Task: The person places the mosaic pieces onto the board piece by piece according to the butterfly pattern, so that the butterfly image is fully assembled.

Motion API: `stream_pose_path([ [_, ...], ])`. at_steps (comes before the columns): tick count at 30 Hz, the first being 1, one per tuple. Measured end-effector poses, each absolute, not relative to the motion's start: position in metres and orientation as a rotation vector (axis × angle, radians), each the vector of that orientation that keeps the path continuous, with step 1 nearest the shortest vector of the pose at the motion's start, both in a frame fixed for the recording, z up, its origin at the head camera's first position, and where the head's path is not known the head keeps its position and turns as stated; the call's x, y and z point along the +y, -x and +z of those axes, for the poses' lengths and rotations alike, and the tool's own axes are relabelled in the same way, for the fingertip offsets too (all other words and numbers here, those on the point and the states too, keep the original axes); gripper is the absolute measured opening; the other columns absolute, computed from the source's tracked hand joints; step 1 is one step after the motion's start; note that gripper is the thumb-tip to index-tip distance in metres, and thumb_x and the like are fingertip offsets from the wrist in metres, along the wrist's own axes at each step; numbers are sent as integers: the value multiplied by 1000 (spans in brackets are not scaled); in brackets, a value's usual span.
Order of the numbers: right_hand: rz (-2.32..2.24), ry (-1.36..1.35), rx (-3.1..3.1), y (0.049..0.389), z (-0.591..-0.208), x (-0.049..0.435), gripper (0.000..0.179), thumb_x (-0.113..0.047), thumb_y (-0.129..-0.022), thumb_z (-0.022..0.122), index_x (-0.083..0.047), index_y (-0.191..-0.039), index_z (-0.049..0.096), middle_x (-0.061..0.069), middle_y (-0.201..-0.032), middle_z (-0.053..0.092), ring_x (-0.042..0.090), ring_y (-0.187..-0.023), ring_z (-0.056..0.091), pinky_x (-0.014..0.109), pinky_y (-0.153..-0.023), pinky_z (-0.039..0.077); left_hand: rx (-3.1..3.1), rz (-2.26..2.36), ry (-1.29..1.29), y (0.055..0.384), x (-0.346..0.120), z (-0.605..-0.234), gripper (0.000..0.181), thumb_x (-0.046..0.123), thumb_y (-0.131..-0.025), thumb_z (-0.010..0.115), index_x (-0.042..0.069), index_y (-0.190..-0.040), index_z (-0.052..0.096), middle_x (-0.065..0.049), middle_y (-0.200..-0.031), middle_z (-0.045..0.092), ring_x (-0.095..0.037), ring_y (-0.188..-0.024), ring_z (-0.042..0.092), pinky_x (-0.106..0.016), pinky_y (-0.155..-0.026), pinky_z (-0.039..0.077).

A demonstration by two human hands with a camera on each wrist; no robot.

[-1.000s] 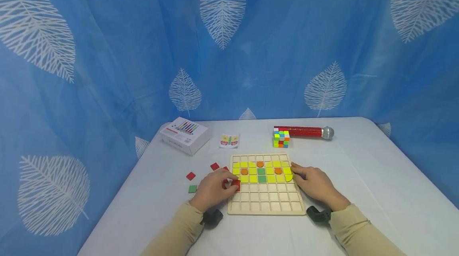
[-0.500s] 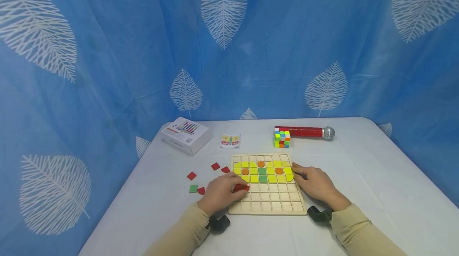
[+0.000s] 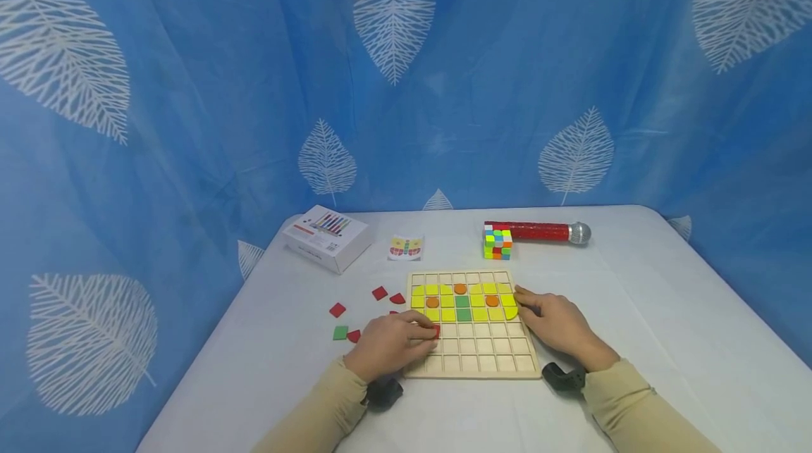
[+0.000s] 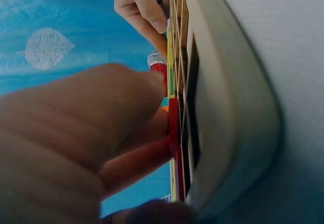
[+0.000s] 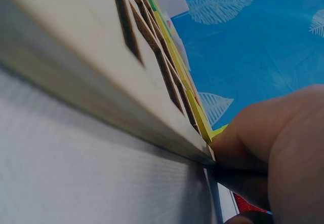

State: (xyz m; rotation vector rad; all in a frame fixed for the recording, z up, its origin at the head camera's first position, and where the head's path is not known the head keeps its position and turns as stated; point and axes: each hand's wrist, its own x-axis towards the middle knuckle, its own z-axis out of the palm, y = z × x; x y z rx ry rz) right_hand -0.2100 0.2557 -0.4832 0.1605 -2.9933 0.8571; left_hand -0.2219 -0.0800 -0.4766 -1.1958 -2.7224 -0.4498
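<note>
My left hand pinches a red tile over the left part of the wooden grid board, just below the yellow rows. The fingers cover most of that tile. In the left wrist view, fingertips touch a red tile, and a second red piece lies beside it at the board's surface. My right hand holds the board's right edge near a rounded yellow tile. Yellow tiles, several orange discs and green squares fill the upper rows.
Left of the board lie loose red pieces and a green square. Behind it are a white box, a pattern card, a puzzle cube and a red microphone. A leaf-print curtain hangs behind the table.
My left hand has moved right, farther onto the board, with a red tile; the tile now shows only at the fingertips. My right hand stays on the board's right edge.
</note>
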Motion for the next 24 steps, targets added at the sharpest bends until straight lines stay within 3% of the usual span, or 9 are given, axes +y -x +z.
stream_pose_path([
  [5,864,-165,-2993,210,-482,256,46,-25,-102,60,-4,-142,60,11,-151,55,45,-138,49,63,-105,44,-2778,-400,1223,221,-79,-474,34,40,-95,73,28,-127,75,11,-119,69,-5,-97,67,-16,-65,48],
  [12,879,-143,-3005,209,-483,254,46,-27,-102,60,-5,-142,60,10,-152,54,45,-139,48,59,-102,48,-2795,-433,1138,220,-80,-475,34,39,-95,74,26,-126,76,9,-118,69,-5,-90,66,-16,-64,47],
  [17,869,-144,-3000,208,-483,253,45,-26,-102,61,-5,-142,61,10,-150,55,44,-135,55,52,-93,53,-2778,-586,693,223,-83,-477,29,33,-94,74,21,-119,79,3,-113,71,-12,-86,68,-24,-67,53],
  [20,861,-150,-3001,209,-482,253,45,-27,-102,61,-5,-142,61,10,-150,56,43,-132,57,45,-85,51,-2754,-695,387,230,-89,-478,32,26,-94,73,18,-125,75,-3,-118,71,-19,-96,70,-33,-75,58],
  [24,844,-164,-2993,209,-482,255,45,-26,-102,60,-5,-141,61,10,-150,56,45,-135,53,57,-98,51,-2757,-743,174,244,-99,-477,44,21,-94,73,14,-137,67,-10,-133,67,-28,-117,69,-44,-88,59],
])
